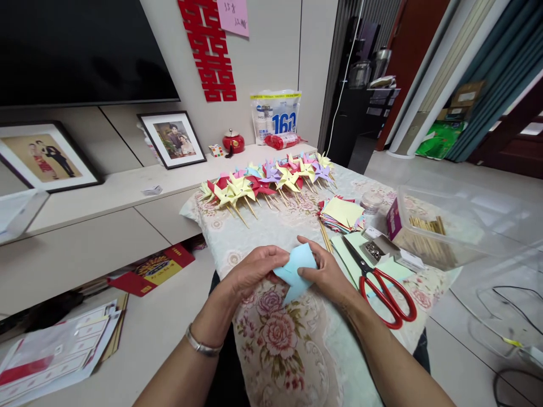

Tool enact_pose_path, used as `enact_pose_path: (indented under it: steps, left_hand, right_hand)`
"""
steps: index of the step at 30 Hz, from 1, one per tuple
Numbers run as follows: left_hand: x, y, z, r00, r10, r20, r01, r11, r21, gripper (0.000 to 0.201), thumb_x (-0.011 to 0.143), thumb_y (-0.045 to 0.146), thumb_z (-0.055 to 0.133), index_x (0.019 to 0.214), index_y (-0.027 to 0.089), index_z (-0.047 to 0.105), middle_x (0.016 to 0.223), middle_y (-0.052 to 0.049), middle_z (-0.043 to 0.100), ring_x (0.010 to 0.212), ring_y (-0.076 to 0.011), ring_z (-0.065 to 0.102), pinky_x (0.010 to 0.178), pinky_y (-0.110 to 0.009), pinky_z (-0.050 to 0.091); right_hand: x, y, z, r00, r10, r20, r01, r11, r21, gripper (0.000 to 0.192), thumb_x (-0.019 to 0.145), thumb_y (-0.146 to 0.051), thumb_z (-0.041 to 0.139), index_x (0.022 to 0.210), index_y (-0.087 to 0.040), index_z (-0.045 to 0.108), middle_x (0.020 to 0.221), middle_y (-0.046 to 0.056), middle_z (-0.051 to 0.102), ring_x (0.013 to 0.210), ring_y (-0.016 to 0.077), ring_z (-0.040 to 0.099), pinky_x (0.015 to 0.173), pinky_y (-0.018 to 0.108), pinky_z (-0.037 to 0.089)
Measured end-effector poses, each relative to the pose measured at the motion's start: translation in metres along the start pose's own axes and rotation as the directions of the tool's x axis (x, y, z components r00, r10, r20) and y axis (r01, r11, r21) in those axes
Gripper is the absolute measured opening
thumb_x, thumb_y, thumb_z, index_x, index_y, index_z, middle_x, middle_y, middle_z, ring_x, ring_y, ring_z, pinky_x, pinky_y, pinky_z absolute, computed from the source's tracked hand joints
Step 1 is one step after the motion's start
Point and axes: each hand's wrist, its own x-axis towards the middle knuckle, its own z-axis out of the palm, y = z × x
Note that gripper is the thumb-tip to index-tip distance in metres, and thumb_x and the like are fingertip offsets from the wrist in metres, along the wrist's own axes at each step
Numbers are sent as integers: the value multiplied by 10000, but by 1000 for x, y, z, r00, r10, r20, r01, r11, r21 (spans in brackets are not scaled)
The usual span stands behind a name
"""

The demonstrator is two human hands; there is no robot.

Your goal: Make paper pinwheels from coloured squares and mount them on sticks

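The left hand (250,271) and the right hand (324,271) both grip a light blue paper piece (294,272), held just above the near part of the floral tablecloth (275,339); the left fingers are closed on its left edge, and the right thumb and fingers pinch its right side. The paper appears thin, very light and soft, likely to crease or tear under a hard pinch, so it is judged best held by its folded points near the centre, with light pressure. It does not look slippery. To the right, lying on the cloth and near the right wrist, are red-handled scissors (384,288), blades closed; beyond them sit a small open box of metal pins (375,249) and a clear plastic tub of wooden sticks (436,232). A stack of coloured paper squares (343,213) lies ahead, and a row of finished paper pinwheels (267,181) fills the far edge. Open room is the bare cloth directly under and in front of the hands; the table edge falls away on the left, close to the left forearm.
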Motion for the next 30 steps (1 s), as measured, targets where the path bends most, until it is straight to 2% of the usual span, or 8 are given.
enact_pose_path:
  steps: [3,8,10,13,16,22,27,30]
  left_hand:
    - [-6,-8,9,993,59,-101,-76,982,-173,412,727,483,755,936,132,701,819,-54,684,675,-149,632,641,-266,495]
    - [-5,-30,37,980,83,-179,-135,943,-303,356,674,419,805,871,149,684,726,-33,702,650,-161,623,666,-281,499]
    - [-2,-38,47,969,103,-225,-170,938,-302,380,670,394,812,915,135,680,765,-46,726,701,-185,648,710,-301,504]
    - [3,-46,55,946,96,-308,-181,948,-262,418,678,390,808,972,117,693,819,-69,750,724,-193,661,682,-289,497]
    - [7,-48,59,932,90,-351,-190,947,-260,452,661,395,811,1001,112,719,832,-80,764,722,-206,674,648,-285,498]
    - [9,-45,65,919,84,-384,-237,898,-370,427,625,322,839,976,96,746,776,-67,772,762,-234,704,786,-346,536]
    - [5,-41,65,910,78,-407,-247,890,-384,353,642,298,823,919,91,750,740,-68,770,680,-218,691,725,-329,535]
    - [6,-39,61,912,67,-406,-250,874,-417,306,633,267,811,874,91,745,718,-70,766,653,-205,677,706,-320,532]
  right_hand:
    - [1,0,0,996,-13,-83,14,1000,13,802,635,-181,677,1406,-166,456,925,5,599,776,160,543,695,264,432]
    - [2,-2,1,983,-31,-183,38,999,36,807,643,-208,684,1412,-151,449,839,-10,598,699,151,516,627,256,409]
    - [1,-3,2,977,-34,-209,42,998,37,808,642,-212,691,1411,-145,449,828,-11,597,674,143,505,606,250,396]
    - [1,-6,4,974,-34,-226,47,998,50,811,634,-223,701,1401,-140,451,843,-5,606,679,145,516,619,252,405]
    - [1,-8,6,975,-20,-221,39,996,81,816,631,-233,711,1397,-141,446,847,-2,613,682,148,529,628,255,413]
    - [0,-9,8,978,-17,-206,41,992,116,806,630,-223,735,1383,-140,458,840,-4,636,679,145,547,635,257,423]
    - [1,-5,4,985,16,-174,22,976,217,793,632,-255,789,1359,-176,484,826,-4,675,671,160,593,629,275,450]
    - [4,2,-4,948,-36,-317,116,964,238,649,658,-288,812,1260,-214,582,926,27,707,747,173,632,687,295,476]
